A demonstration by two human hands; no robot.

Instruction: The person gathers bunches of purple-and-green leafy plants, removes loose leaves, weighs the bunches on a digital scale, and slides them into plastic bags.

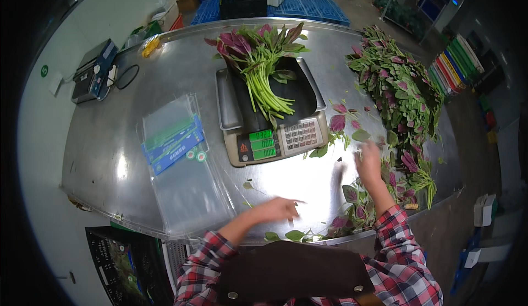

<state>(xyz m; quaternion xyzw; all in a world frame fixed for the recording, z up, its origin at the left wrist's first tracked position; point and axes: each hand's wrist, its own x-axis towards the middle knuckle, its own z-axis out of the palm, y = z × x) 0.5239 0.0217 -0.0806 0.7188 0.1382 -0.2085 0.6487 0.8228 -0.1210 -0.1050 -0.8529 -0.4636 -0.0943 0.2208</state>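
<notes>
A bunch of red-and-green amaranth [263, 80] lies in the dark pan of a digital scale [301, 135], stems toward me and leaves at the far side. My left hand [279, 209] hovers over the metal table near its front edge, fingers smeared by motion. Off to the right, my right hand [368, 157] is beside loose leaves; its fingertips are blurred too, so a hold on anything is unclear. A big heap of amaranth [399, 86] covers the right end of the table. Scattered leaves [357, 204] lie beneath and around my right forearm.
Clear plastic bags [190, 196] with a blue-and-green printed band lie left of the scale. Farther left stands a dark device [94, 72] with a cable. Black crates [118, 267] sit below the table's front left edge. Blue pallets [313, 10] are beyond the far edge.
</notes>
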